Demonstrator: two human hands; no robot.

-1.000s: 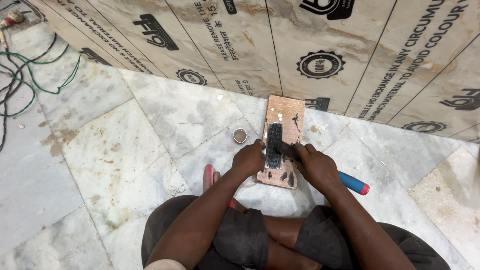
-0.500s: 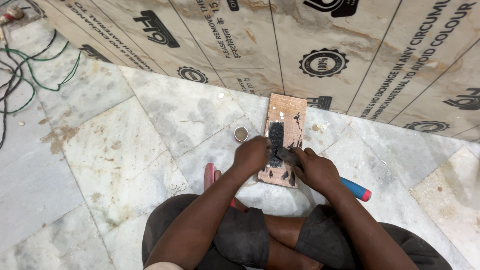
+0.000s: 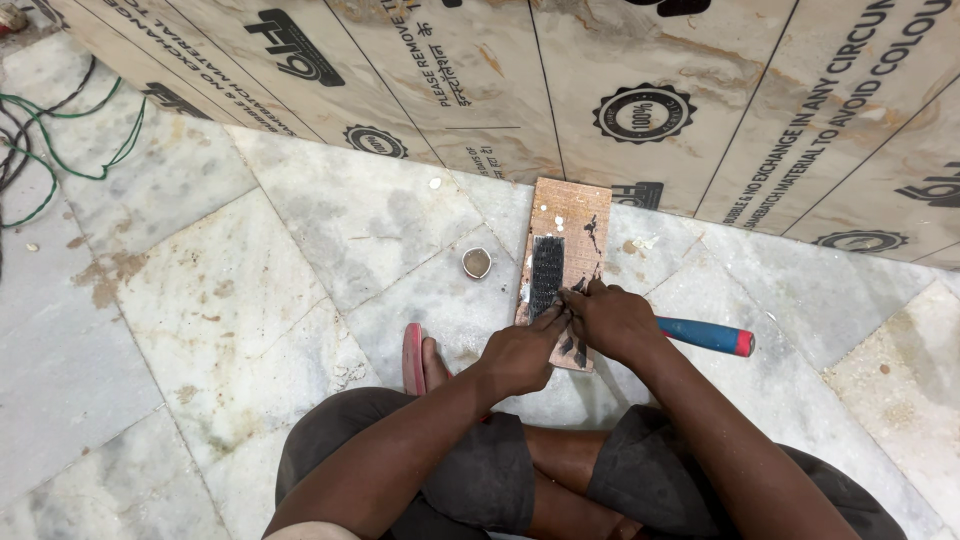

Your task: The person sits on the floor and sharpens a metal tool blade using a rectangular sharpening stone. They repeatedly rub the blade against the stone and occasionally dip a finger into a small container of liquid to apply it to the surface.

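A small wooden board (image 3: 567, 212) lies on the marble floor with a dark abrasive strip (image 3: 546, 268) on top of it. My right hand (image 3: 612, 322) grips a chisel by the blade end, and its blue handle with a red tip (image 3: 706, 336) sticks out to the right. My left hand (image 3: 520, 355) is beside it, with its fingertips pressing the blade down at the near end of the strip. The blade itself is hidden under my fingers.
A small round cap (image 3: 476, 263) sits left of the board. My foot in a red sandal (image 3: 414, 358) rests by my knees. Printed plywood sheets (image 3: 600, 70) lean along the far side. Green wire (image 3: 60, 150) trails at the far left.
Both hands have slid slightly back toward me along the strip, so more of its dark surface shows beyond the fingers. The board has stayed in place.
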